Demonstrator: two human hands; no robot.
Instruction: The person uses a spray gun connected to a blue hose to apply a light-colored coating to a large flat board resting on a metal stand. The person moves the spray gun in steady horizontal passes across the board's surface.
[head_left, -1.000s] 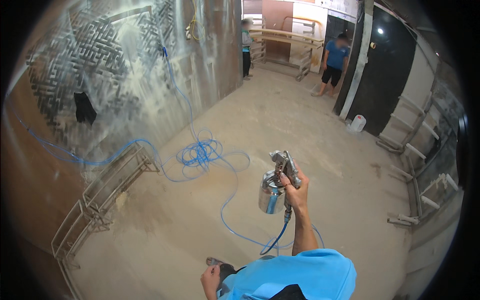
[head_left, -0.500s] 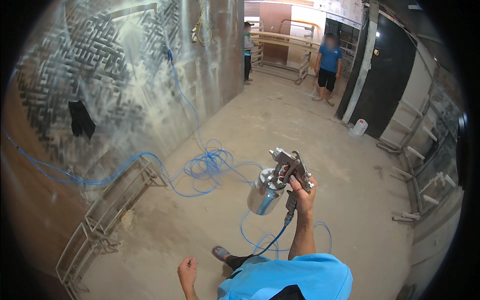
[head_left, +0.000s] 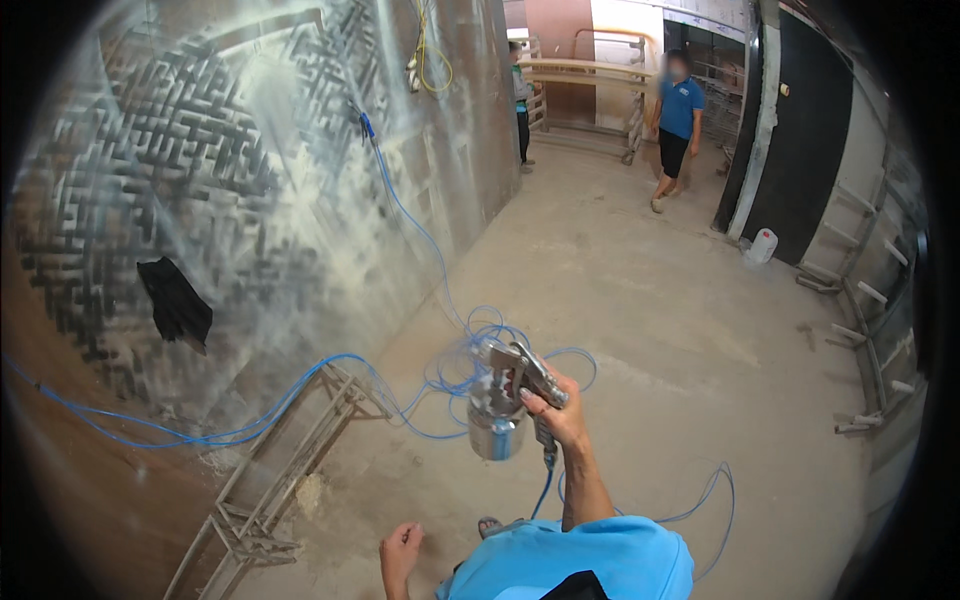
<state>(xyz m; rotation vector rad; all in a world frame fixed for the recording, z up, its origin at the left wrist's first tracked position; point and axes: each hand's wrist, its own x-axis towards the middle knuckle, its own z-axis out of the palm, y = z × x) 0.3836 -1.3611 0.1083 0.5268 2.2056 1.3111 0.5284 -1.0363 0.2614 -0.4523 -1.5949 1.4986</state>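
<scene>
My right hand (head_left: 566, 412) is wrapped round the grip of a metal spray gun (head_left: 530, 377), held out in front of me above the floor. A shiny silver paint cup (head_left: 495, 425) hangs under the gun's front. From the bottom of the grip a blue air hose (head_left: 543, 490) runs down toward my body. Low in the view, my left hand (head_left: 402, 549) hangs with its fingers curled in, and nothing shows in it.
Blue hose coils (head_left: 465, 360) lie on the floor ahead. A dusty metal frame (head_left: 290, 450) stands at left by a paint-marked wall (head_left: 330, 200) with a black cloth (head_left: 177, 303). A person in blue (head_left: 680, 110), another person (head_left: 521, 105) and a white jug (head_left: 763, 246) are farther off.
My right hand has lowered the spray gun and brought it left. The view has shifted left and down. The far person in blue has taken a step. My left hand stays low.
</scene>
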